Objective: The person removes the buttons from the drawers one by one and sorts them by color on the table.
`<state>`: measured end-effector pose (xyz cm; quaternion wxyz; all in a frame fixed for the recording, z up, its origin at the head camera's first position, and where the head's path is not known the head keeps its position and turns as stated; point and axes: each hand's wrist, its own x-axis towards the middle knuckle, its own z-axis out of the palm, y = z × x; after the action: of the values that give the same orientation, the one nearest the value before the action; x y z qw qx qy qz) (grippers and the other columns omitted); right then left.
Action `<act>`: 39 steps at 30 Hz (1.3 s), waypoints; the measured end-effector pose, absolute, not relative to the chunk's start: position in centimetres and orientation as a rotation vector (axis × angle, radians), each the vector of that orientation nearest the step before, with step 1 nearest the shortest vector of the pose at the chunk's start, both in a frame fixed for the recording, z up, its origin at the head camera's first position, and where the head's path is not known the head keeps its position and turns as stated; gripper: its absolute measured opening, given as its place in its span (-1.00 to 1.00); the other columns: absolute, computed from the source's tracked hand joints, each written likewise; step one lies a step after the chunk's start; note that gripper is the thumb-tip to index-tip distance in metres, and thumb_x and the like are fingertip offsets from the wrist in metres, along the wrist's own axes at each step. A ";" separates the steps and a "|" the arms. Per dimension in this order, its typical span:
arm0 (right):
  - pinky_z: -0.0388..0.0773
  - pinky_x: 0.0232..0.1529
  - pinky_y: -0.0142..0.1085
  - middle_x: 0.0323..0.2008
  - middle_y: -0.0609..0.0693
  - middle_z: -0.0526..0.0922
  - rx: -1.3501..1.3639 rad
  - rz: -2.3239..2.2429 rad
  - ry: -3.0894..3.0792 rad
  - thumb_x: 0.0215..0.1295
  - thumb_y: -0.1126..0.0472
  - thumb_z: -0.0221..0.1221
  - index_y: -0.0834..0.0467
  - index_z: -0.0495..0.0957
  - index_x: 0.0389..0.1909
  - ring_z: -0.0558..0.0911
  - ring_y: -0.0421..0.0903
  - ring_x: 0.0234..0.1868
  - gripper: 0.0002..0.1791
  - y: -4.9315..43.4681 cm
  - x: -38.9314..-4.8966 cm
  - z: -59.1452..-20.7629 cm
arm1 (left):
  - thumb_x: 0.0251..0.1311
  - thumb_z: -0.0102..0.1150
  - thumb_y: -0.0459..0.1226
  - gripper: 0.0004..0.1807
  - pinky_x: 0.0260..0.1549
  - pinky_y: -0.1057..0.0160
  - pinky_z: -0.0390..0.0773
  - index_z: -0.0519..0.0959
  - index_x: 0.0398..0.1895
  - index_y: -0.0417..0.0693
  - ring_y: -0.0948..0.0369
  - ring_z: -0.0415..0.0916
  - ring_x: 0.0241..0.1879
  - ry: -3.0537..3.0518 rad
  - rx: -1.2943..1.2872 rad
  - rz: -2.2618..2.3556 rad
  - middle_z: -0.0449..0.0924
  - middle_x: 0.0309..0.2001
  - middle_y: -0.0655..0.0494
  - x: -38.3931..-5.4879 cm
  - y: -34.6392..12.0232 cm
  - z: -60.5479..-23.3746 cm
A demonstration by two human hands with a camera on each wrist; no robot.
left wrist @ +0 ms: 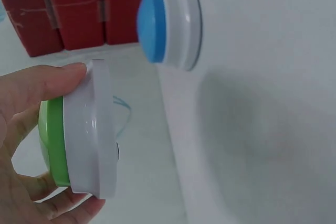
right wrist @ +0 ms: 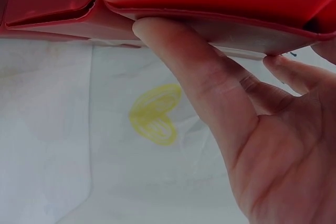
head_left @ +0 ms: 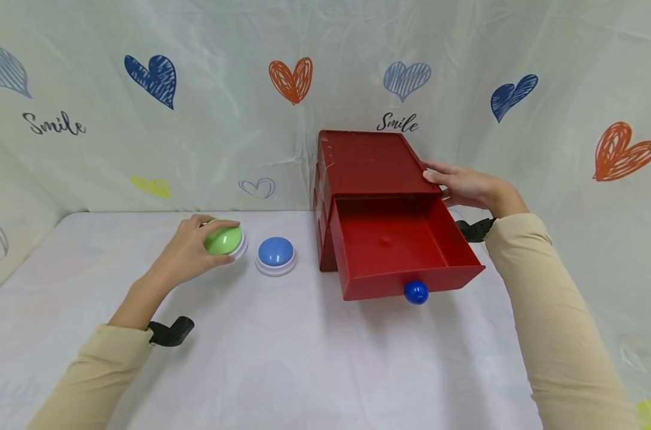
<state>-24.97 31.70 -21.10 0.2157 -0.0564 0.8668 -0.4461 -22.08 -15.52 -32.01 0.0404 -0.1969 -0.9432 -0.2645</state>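
Observation:
Thumb and fingers of my left hand grip a green push button round its white base. In the left wrist view the button is tipped on its side, with its underside off the table. A blue push button with a white base stands on the table just right of it. My right hand rests against the right side of a red drawer cabinet, with its thumb fairly straight along the side wall. The cabinet's top drawer is pulled out and bare inside, with a blue round knob on its front.
A white cloth covers the table. Close behind the cabinet hangs a pale curtain printed with hearts and "Smile". The pulled-out drawer juts over the table toward me. Clear tape marks the cabinet's left side.

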 end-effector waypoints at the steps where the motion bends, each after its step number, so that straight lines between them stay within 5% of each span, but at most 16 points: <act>1: 0.47 0.09 0.02 0.37 0.18 0.12 -0.156 -1.233 2.404 0.39 -0.11 -0.12 -0.07 -0.28 0.47 0.31 0.26 0.26 -0.23 31.7 -25.0 -21.1 | -0.06 0.37 -0.20 -0.35 -0.05 -0.31 0.34 0.42 0.19 0.03 -0.29 0.13 0.15 -2.905 -0.596 -0.803 0.22 0.17 -0.36 -22.2 -15.6 -32.2; 39: 0.47 0.09 0.01 0.38 0.15 0.11 -0.135 -1.232 2.408 0.38 -0.11 -0.10 -0.10 -0.28 0.47 0.31 0.26 0.27 -0.22 31.7 -24.9 -21.1 | -0.02 0.33 -0.26 -0.34 0.04 -0.36 0.27 0.39 0.24 -0.10 -0.43 0.16 0.15 -3.160 -0.588 -0.637 0.18 0.21 -0.53 -24.3 -16.6 -35.8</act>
<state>-24.86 31.74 -21.10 0.2152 -0.0485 0.8683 -0.4443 -24.31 -16.64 -35.81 -0.0676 -0.1791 -0.9621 -0.1941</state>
